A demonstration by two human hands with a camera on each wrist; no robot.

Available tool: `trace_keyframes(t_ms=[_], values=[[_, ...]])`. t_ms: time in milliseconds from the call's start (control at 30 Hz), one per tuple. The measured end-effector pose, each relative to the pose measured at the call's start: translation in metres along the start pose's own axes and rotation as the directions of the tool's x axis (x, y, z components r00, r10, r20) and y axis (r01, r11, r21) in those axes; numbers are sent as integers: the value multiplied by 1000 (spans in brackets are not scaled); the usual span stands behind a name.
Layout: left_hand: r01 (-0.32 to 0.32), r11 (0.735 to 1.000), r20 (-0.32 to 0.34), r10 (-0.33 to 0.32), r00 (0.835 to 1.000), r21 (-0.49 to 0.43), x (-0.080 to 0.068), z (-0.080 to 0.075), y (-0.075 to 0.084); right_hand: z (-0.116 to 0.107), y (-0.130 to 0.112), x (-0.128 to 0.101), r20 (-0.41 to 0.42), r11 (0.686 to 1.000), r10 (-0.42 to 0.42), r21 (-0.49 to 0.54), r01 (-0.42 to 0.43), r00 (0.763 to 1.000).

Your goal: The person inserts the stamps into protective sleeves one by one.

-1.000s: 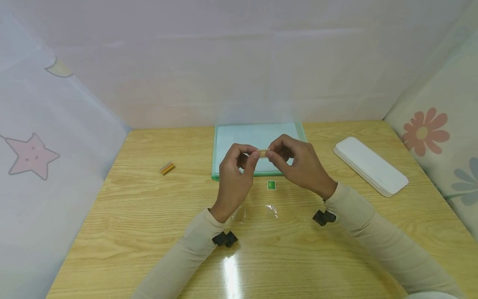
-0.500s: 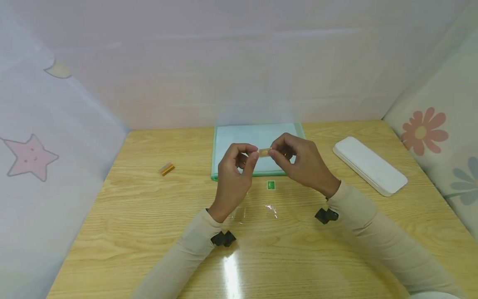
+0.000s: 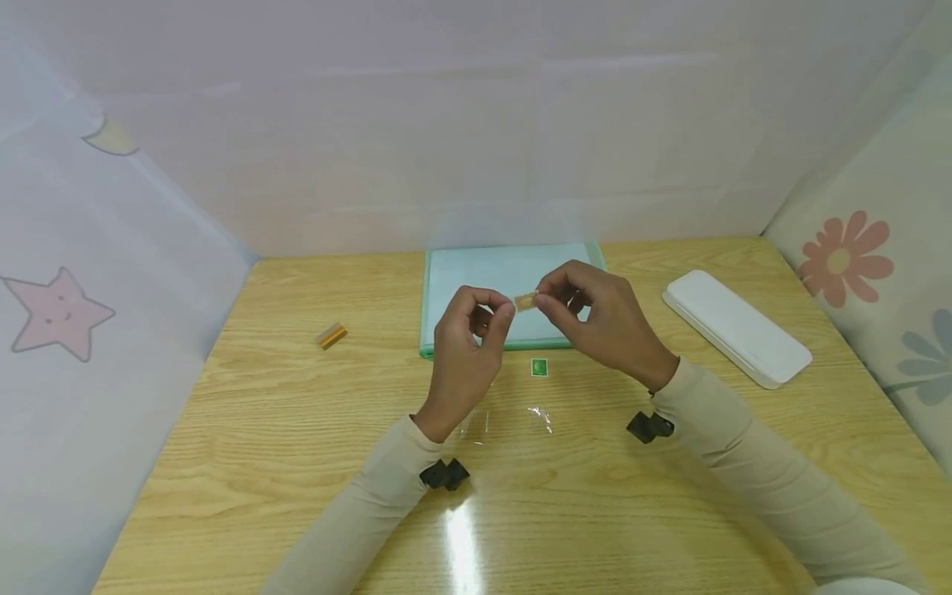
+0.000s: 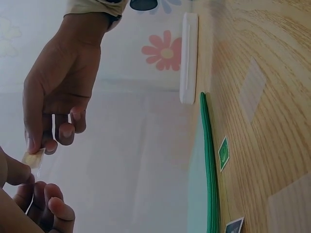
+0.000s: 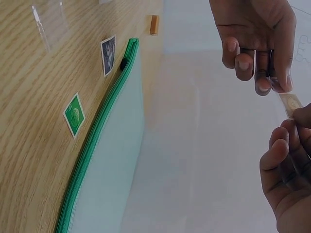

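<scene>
Both hands are raised above the green zip pouch and hold one small tan stamp between them. A bit of clear film seems to wrap it. My left hand pinches its left end, fingers curled. My right hand pinches the right end. In the left wrist view the tan stamp sits between the right hand's fingertips and the left thumb. In the right wrist view the tan stamp hangs below the left hand's fingers, touching the right thumb.
A green stamp lies on the wooden table just before the pouch, with clear sleeves nearer me. A dark stamp lies by the pouch edge. An orange block sits left, a white case right.
The right hand has shifted slightly right and the tan stamp now tilts, showing more between the fingertips. The left hand has barely moved.
</scene>
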State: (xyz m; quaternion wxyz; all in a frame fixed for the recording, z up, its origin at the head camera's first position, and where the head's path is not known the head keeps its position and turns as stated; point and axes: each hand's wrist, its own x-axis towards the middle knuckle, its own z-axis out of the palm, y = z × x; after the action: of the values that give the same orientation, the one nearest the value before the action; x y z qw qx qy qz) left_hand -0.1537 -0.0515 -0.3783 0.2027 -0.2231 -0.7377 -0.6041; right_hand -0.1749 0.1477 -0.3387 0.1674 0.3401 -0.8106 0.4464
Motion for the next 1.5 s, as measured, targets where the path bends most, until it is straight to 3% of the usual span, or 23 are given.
trace_keyframes(t_ms=[233,467,600,1000,1500], values=[[6,1000,11,-6,1000,12,-1,1,-3,-4,-27,4,-3,1000,-27,-13,27,1000],[17,1000,-17,-17,1000,-9,1,-3,25,-5,-27,4,-24,999,-32,-17,32,999],[32,999,-19,-33,999,-23,2,-4,32,-4,-28,4,-33,1000,-30,-11,30,999],[37,999,-11,-37,999,-36,1,-3,31,0,-28,4,-42,997,-71,29,72,997],[41,999,-10,-41,999,-25,0,-2,32,4,-28,5,-34,998,-52,42,54,998]])
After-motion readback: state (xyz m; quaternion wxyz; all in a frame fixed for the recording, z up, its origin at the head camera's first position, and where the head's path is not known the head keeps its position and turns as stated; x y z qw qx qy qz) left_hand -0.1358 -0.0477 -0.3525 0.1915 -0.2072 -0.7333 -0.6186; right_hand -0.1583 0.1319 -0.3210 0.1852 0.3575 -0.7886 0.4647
